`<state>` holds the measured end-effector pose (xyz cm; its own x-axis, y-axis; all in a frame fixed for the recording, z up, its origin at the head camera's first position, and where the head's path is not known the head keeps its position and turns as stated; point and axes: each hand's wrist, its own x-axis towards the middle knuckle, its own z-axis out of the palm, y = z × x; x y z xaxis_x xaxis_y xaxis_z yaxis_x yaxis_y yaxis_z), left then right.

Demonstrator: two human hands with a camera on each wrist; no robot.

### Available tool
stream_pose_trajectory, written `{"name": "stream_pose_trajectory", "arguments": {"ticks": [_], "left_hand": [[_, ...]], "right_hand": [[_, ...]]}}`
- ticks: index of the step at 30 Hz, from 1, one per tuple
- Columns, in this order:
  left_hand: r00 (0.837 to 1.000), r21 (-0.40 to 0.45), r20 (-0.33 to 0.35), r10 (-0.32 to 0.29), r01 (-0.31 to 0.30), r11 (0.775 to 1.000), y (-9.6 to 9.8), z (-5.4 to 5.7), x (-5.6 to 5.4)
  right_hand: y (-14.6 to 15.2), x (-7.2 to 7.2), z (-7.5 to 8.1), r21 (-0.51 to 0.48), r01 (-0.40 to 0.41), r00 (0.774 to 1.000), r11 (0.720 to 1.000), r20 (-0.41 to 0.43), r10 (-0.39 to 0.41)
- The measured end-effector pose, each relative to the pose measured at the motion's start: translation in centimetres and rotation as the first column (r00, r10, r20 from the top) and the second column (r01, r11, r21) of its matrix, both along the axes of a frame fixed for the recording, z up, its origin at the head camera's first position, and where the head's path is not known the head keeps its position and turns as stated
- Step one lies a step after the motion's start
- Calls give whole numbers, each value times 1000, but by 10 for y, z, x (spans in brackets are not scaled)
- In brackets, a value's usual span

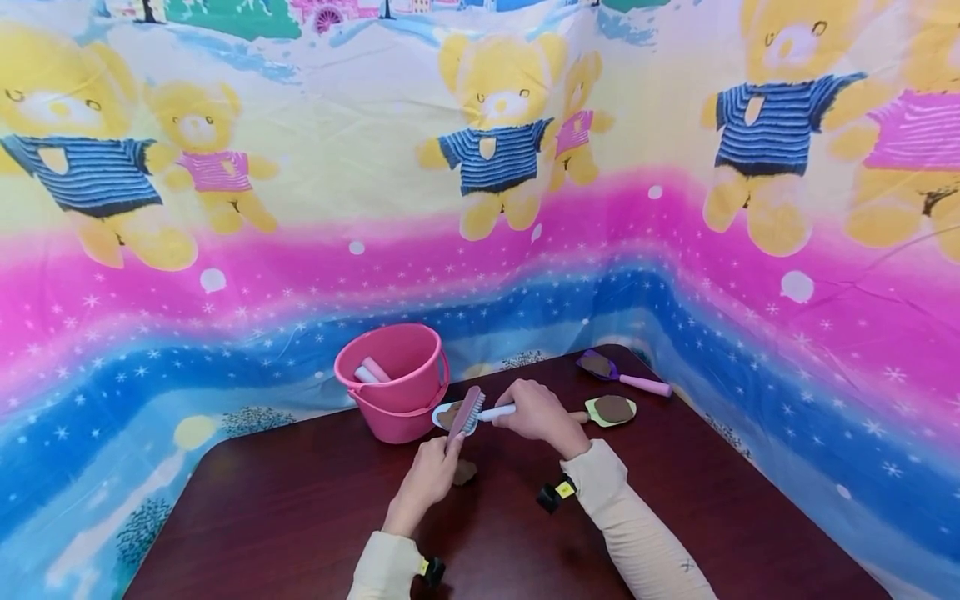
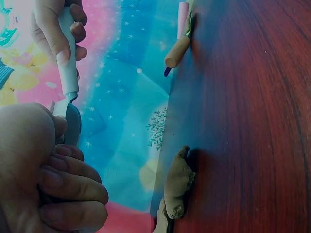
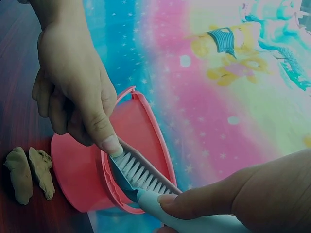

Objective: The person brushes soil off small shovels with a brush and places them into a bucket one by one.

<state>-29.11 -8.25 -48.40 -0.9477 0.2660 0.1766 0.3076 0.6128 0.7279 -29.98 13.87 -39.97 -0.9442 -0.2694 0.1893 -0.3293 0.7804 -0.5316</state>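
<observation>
My left hand (image 1: 427, 479) grips a pinkish-brown brush (image 1: 467, 412) with white bristles. My right hand (image 1: 536, 410) holds a small shovel by its white handle (image 1: 497, 412). The shovel's pale blade (image 1: 437, 414) bears a brown, clay-like patch, partly hidden behind the brush. In the right wrist view the bristles (image 3: 146, 174) lie over the blade, with my left thumb near the brush's end. Below the hands, brown clay-like lumps (image 3: 18, 174) sit on the table, partly hidden by my left hand in the head view.
A pink bucket (image 1: 393, 417) stands just left of the hands, with white and pink handles inside. To the right lie a green shovel (image 1: 592, 410) and a purple shovel (image 1: 617, 372) with a pink handle, both bearing brown material. A printed cloth (image 1: 300, 292) hangs behind the dark table (image 1: 300, 517).
</observation>
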Motion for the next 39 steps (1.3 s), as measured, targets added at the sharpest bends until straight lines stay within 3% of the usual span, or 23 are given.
{"name": "stream_pose_trajectory", "arguments": {"ticks": [16, 23, 39], "left_hand": [[996, -57, -12, 85, -85, 995, -3, 0, 1], [997, -66, 4, 79, -78, 995, -5, 0, 2], [991, -106, -17, 131, -132, 985, -9, 3, 1]], "right_hand": [[5, -3, 1, -8, -4, 1000, 1000, 26, 4], [10, -2, 1, -29, -7, 998, 1000, 69, 9], [16, -6, 3, -46, -22, 994, 999, 102, 27]]}}
